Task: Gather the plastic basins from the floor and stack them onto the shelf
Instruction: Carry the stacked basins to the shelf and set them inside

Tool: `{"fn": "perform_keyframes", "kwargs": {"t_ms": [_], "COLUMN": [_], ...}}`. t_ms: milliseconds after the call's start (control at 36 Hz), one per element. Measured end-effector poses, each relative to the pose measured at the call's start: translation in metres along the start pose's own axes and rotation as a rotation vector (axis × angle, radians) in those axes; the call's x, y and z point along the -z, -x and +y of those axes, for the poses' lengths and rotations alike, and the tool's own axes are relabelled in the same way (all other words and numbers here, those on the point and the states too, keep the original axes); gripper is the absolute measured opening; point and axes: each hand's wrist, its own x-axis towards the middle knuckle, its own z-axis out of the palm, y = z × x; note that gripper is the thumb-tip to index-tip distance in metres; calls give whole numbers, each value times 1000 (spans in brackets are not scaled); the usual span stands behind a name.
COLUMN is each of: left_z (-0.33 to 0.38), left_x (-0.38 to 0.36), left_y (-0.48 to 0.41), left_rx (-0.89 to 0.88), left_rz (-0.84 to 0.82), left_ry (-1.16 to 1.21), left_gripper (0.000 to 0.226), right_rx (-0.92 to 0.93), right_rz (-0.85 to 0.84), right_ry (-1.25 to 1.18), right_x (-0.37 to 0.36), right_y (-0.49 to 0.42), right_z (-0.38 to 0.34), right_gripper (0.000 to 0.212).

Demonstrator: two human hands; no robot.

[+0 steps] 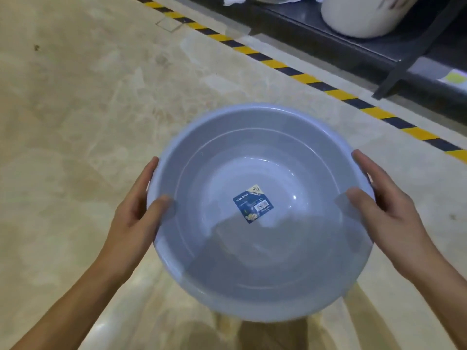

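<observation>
1. I have one pale blue basin [260, 213] off the floor and carried in both hands, held level in the near middle of my view, open side up

2. My left hand [136, 210] clasps its left rim, thumb hooked inside the wall and fingers [149, 170] wrapped outside; my right hand [386, 208] does the same on the right rim, so both are clenched on this basin

3. The shelf [366, 49] runs along the far right, beyond the yellow-and-black tape line [298, 74] on the floor [88, 109]; the basin is well apart from it, not yet set down

4. I judge the gathering of this piece done and the carry under way; the placing and stacking are left

5. Count: one basin in hand, with one blue label [254, 204] stuck on its inside bottom; no other basin lies on the floor that I can see

6. On the shelf I count one white rounded container [358, 16], and some white items at the far edge too cropped to number; whether they are basins I cannot tell
</observation>
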Motion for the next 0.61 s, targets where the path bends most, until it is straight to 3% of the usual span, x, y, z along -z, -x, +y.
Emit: {"fn": "perform_keyframes", "kwargs": {"t_ms": [167,444,611], "left_z": [-30,-21,-24], "left_x": [-18,-20,-24], "left_y": [-13,-4,3], "left_rx": [-41,-25,-51], "left_rz": [-22,-7,-2], "left_ry": [-32,-146,-231], "left_gripper": [61,61,62], "right_rx": [-2,-2,15], "right_rz": [36,4,83], "right_ry": [32,126,138], "right_x": [-7,-1,-7], "right_y": [-10,-4,-1], "right_z": [33,34,43], "right_gripper": [58,56,56]}}
